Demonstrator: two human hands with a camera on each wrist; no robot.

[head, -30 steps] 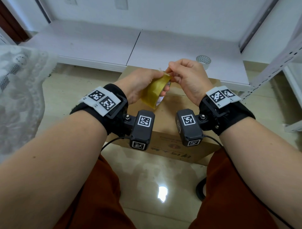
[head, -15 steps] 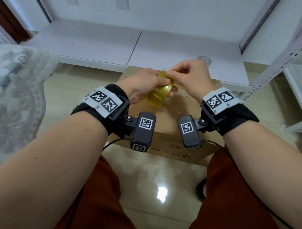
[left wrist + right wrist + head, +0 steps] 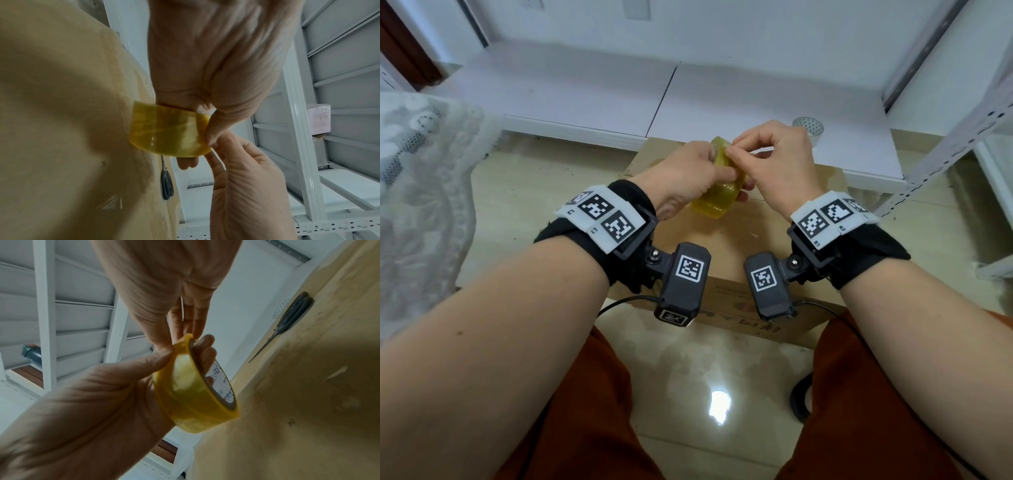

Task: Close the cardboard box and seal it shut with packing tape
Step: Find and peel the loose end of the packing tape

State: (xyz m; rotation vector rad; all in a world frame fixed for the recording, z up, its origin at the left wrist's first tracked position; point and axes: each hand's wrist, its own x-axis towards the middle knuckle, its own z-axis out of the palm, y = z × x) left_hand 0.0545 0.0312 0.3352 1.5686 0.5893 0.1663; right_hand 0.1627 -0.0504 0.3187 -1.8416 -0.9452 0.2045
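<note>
A yellow-tinted packing tape roll (image 3: 717,195) hangs above the closed cardboard box (image 3: 726,246). My left hand (image 3: 709,171) grips the roll, thumb on its outer face and fingers through the core, as the right wrist view shows (image 3: 193,386). My right hand (image 3: 738,145) pinches the roll's upper rim between thumb and fingertips (image 3: 164,348). In the left wrist view the right hand's fingertips (image 3: 216,146) meet the roll (image 3: 170,129) at its edge. Whether a loose tape end is lifted cannot be told.
Black-handled scissors (image 3: 287,321) lie on the far part of the box top (image 3: 72,113). A second tape roll (image 3: 808,126) sits on the low white shelf board (image 3: 722,102) behind the box. A white metal rack (image 3: 945,137) stands to the right, and lace fabric (image 3: 421,188) to the left.
The roll has turned in my left hand. My right fingers have shifted along its rim to the top edge. Both hands stay above the box.
</note>
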